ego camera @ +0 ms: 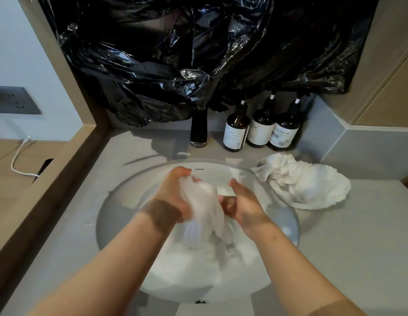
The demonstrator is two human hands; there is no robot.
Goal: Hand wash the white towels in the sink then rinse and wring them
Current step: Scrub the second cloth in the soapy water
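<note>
A wet white towel (204, 206) is bunched up above the round white sink (120, 201). My left hand (173, 192) grips its upper left part. My right hand (241, 204) grips its right side, fingers curled into the cloth. The towel's lower end hangs down into foamy water (187, 265) in the basin. A second white towel (305, 181) lies crumpled on the grey counter (346, 236) to the right of the sink, apart from both hands.
A black tap base (198, 131) stands behind the sink. Three brown pump bottles (260, 128) stand beside it at the back wall. Black plastic sheeting (198, 53) covers the wall above. At the far left lie a white cable (18, 160) and a dark socket panel (13, 100).
</note>
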